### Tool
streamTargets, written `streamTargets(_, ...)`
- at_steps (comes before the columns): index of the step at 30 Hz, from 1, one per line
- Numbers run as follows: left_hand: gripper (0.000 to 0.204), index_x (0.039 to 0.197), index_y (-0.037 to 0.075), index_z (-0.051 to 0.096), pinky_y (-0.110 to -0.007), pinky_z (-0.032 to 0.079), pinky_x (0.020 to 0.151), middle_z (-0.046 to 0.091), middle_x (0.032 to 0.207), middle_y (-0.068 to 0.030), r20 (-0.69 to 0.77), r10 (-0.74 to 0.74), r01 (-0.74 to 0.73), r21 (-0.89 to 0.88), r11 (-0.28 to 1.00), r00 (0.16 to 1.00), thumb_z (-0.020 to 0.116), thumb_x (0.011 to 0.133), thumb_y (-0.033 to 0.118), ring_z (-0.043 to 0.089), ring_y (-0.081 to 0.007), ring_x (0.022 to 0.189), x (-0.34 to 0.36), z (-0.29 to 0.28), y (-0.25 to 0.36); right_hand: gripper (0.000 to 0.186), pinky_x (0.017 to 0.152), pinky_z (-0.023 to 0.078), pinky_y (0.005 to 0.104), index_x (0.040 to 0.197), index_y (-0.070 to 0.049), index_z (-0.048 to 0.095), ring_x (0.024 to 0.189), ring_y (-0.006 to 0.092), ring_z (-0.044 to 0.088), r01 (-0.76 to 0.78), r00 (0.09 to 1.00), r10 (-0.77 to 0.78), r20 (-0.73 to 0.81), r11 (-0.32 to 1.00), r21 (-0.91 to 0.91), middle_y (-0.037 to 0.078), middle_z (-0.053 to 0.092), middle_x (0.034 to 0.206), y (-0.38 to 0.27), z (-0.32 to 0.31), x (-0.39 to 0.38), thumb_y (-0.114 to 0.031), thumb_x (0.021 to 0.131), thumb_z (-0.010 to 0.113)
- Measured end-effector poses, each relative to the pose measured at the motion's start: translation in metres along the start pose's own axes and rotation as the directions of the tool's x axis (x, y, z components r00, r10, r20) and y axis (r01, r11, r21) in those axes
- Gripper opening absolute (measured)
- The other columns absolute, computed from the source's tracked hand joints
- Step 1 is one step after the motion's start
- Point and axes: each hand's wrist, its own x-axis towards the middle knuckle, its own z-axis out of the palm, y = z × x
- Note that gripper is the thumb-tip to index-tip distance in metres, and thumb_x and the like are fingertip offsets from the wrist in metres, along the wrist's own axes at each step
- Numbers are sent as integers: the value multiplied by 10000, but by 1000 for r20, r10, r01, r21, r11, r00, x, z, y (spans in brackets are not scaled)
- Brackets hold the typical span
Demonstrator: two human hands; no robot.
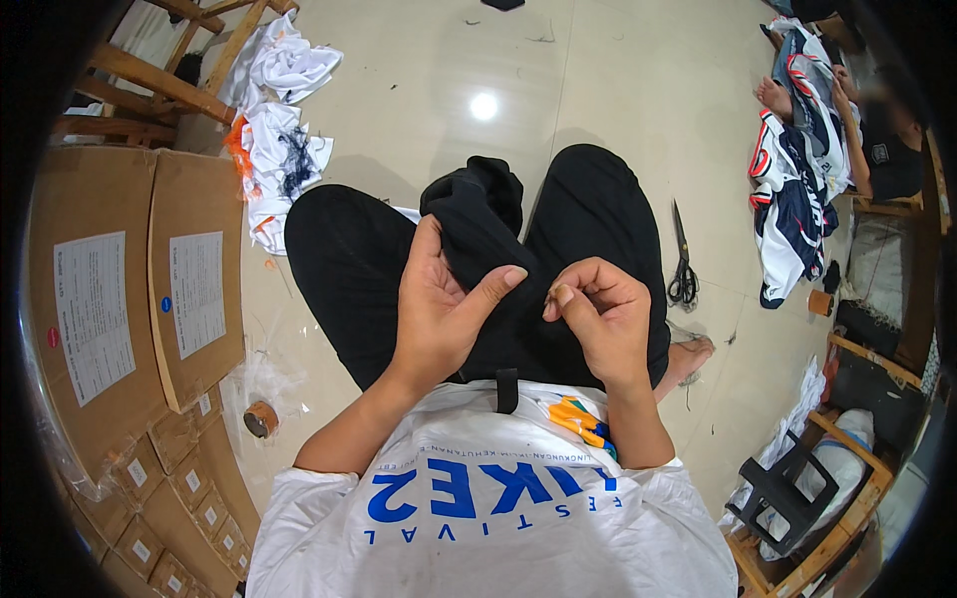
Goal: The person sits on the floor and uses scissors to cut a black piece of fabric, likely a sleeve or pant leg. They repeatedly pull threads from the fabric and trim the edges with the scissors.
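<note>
Between my knees, my left hand [437, 311] grips a bunched piece of black cloth [477, 214], its thumb stretched along the near edge. The cloth stands up in folds and blends with my black trousers [344, 259], so its full shape is hard to make out. Close to its right side is my right hand [606, 317], thumb and forefinger pinched together. Whatever sits in that pinch is too small to name. A pair of black scissors [683, 269] lies on the floor beyond my right knee, blades pointing away.
Cardboard boxes [199, 349] with paper labels stack at left, near a tape roll [261, 420]. White cloth [284, 149] with orange and dark threads lies beyond them. At right, a person [887, 149] sits by a heap of white, navy and red garments [793, 194]; a black stool [788, 488] stands nearer.
</note>
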Motion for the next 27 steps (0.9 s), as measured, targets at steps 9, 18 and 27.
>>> streamTargets(9, 509, 1348, -30, 449, -286, 497, 1036, 596, 1253, -110, -77, 6, -8, -33, 999, 997, 728, 925, -81, 597, -134, 1148, 2, 4, 4, 271, 746, 460, 345, 819, -54, 576, 735, 199, 567, 173, 982, -189, -12, 869, 465, 51, 577, 708, -20, -36, 10, -254, 1001, 598)
streamTargets(18, 450, 1321, -38, 454, -283, 504, 1007, 614, 1208, -102, -19, -34, 34, -19, 999, 999, 712, 953, -46, 613, -128, 1129, -2, 7, 3, 178, 766, 499, 240, 984, 0, 695, 813, 75, 639, -8, 1000, 7, -13, 996, -84, 14, 691, 866, 3, 18, 5, -175, 1014, 708)
streamTargets(27, 634, 1416, -112, 356, -283, 503, 1026, 580, 1303, -170, 13, -164, 163, 43, 986, 986, 751, 929, -24, 594, -156, 1195, 3, 1, 10, 200, 765, 487, 248, 965, -2, 675, 817, 85, 603, 40, 999, -38, 22, 992, -118, 19, 666, 871, -7, 11, 13, -192, 1027, 687)
